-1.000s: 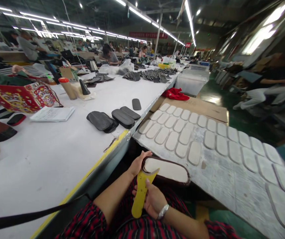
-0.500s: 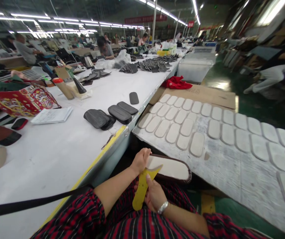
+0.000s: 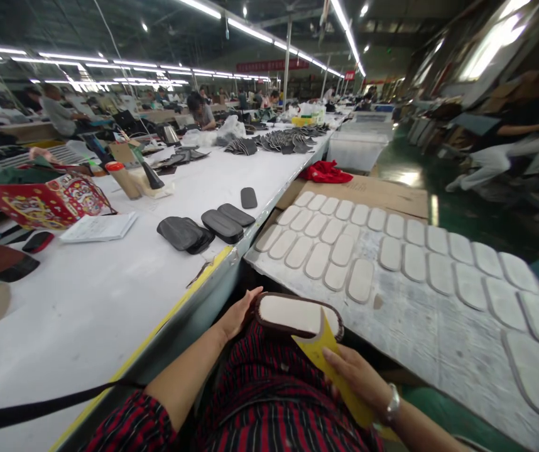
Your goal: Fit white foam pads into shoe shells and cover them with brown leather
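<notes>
Holding a yellow notched scraper (image 3: 319,349) in the right hand (image 3: 357,373), grip closed round its middle, thumb on the upper face. Silver wristband (image 3: 392,402) on that arm. Scraper is flat, matte, with a concave end between two sharp points; the longer point overlaps the shoe piece (image 3: 293,312) in view, can't tell if touching.

Shoe piece is above the striped clothing (image 3: 269,402), just beside the grey table (image 3: 411,333). Elongated, rounded ends, dark brown wall, off-white flat face on top, rim gathered-looking at the right end. Left hand (image 3: 240,314) lies along its left end, fingers nearly straight; thumb hidden, can't tell how firm that grip is.

Grey table, right: pale oval pads (image 3: 359,279) in rows, darker edges. White table (image 3: 85,314), left: yellow strip (image 3: 213,267) along the edge, black pads (image 3: 222,225) stacked, folded paper (image 3: 97,227), red patterned bag (image 3: 43,198), orange-capped bottle (image 3: 123,181). Past the rows: red cloth (image 3: 326,171) on cardboard (image 3: 382,198). Farther: dark curved pieces (image 3: 283,140) heaped, co-worker (image 3: 201,113) leaning over.
</notes>
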`<state>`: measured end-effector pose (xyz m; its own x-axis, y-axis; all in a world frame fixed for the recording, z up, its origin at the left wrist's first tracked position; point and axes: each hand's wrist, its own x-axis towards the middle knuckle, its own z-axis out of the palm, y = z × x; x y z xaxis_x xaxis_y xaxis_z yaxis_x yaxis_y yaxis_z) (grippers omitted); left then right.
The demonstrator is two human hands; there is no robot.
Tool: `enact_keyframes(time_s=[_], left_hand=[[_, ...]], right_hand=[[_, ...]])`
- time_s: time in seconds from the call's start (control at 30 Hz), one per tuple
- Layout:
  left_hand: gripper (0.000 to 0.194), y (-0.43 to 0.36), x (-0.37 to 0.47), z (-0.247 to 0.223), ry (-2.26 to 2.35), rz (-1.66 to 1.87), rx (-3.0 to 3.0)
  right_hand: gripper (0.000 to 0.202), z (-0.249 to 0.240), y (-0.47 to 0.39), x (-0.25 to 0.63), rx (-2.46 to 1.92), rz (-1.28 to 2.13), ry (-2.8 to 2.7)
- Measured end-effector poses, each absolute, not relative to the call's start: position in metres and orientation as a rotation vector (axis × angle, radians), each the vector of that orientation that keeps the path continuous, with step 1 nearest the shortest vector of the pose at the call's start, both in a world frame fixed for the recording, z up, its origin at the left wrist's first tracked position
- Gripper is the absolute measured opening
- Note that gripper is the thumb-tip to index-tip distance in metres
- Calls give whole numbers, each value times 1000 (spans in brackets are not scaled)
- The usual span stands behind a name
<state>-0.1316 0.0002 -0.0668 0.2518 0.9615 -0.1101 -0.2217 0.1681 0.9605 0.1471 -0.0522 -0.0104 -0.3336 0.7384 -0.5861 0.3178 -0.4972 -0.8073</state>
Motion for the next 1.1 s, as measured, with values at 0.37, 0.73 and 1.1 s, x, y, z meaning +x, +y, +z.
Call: enact_keyframes(time_s=[0.37,0.73,1.1], left_hand=[[80,-5,-123,-65,1054,984,1181],[71,-24,-148,-41,1427,844,1249],[39,-48,-299,-5,1892,674,1149]], right_hand=[[31,-23,-38,122,-1482,1991,-1484],[32,-26,-38,47,-1265,2176,-1412],[48,-8,20,73,-1112,1294,-2352]])
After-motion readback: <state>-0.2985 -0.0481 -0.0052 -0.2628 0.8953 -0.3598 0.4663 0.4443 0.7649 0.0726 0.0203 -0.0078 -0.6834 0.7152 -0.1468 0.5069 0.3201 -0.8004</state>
